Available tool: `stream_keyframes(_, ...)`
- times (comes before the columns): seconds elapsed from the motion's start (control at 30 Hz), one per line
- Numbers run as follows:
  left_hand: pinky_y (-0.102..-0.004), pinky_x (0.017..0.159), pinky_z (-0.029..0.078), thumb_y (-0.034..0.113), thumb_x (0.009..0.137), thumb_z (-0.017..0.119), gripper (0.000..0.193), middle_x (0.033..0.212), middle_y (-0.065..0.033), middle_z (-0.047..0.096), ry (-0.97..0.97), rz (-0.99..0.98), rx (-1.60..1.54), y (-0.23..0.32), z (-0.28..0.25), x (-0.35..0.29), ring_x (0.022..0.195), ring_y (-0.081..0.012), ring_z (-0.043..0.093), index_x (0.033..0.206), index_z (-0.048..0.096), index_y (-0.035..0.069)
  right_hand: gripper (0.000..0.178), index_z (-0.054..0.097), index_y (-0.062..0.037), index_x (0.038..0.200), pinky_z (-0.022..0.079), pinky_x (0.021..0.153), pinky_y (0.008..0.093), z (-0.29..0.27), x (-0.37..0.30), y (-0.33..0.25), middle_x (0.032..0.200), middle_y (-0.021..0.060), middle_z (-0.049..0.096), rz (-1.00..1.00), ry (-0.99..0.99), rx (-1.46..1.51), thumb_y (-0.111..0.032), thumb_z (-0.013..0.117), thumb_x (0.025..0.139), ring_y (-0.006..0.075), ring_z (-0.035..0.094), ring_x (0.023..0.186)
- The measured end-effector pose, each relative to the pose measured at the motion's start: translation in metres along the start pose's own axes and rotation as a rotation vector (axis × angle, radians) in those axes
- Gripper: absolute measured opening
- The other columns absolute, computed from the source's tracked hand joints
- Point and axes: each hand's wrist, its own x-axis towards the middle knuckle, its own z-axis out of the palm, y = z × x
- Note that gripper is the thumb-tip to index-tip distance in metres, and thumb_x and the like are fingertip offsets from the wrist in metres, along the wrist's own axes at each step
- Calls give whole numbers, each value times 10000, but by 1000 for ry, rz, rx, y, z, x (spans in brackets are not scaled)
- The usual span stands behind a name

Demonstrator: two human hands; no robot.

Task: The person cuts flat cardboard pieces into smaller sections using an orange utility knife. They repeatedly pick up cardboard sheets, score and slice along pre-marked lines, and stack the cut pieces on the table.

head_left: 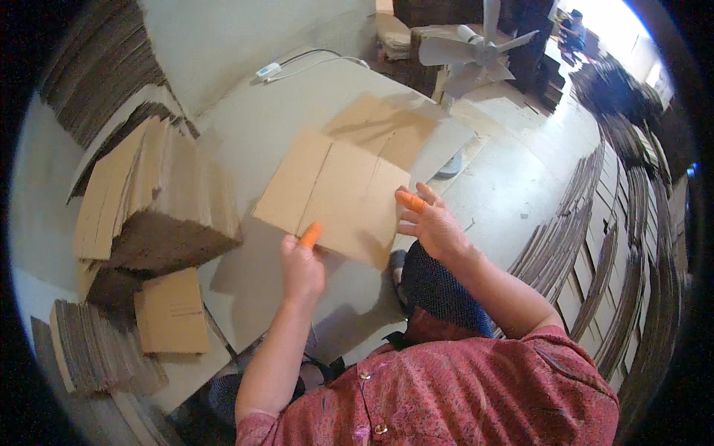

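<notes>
My left hand (303, 267) grips the near edge of a flat brown cardboard piece (335, 189), its thumb, in an orange finger cover, lying on top. The piece is tilted above the pale table and has crease lines across it. At its right corner is my right hand (433, 219), fingers apart, an orange cover on one of them. Whether those fingertips touch the edge, I cannot tell. Beyond the held piece, another flat cardboard piece (390, 134) lies on the table (260, 111), partly covered from view.
Left of the table stands a thick stack of cardboard (178, 186), with a smaller bundle (108, 346) and a loose piece (172, 312) nearer me. A fan (480, 56) stands beyond the far edge. Cardboard piles (573, 215) line the right side. Another person (573, 33) sits far off.
</notes>
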Motion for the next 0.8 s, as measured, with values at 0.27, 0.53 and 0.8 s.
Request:
stream_keyframes(0.27, -396, 767, 486, 83, 868, 530, 282, 1096, -103, 538, -209, -149, 32, -9, 14, 76, 954, -239, 549, 1127, 440, 17, 403, 438, 78, 1168, 494, 684, 308, -43, 55, -1, 1000, 129, 580, -133, 75, 57, -50, 536, 799, 215, 586, 802)
stream_keyframes(0.53, -344, 707, 524, 102, 881, 532, 480, 1070, -110, 511, -209, -187, 284, -26, 70, 194, 826, -181, 555, 1285, 295, -3, 211, 584, 40, 981, 498, 691, 299, -74, 167, -36, 943, 94, 597, -281, 207, -75, -17, 552, 780, 194, 580, 794)
stream_keyframes(0.8, -236, 642, 502, 47, 883, 486, 507, 1071, -78, 535, -124, -119, 584, -53, 35, 185, 785, -137, 570, 1348, 285, 44, 151, 612, 28, 865, 501, 559, 304, -101, 209, -25, 767, 102, 600, -114, 334, -339, -84, 604, 763, 208, 594, 663)
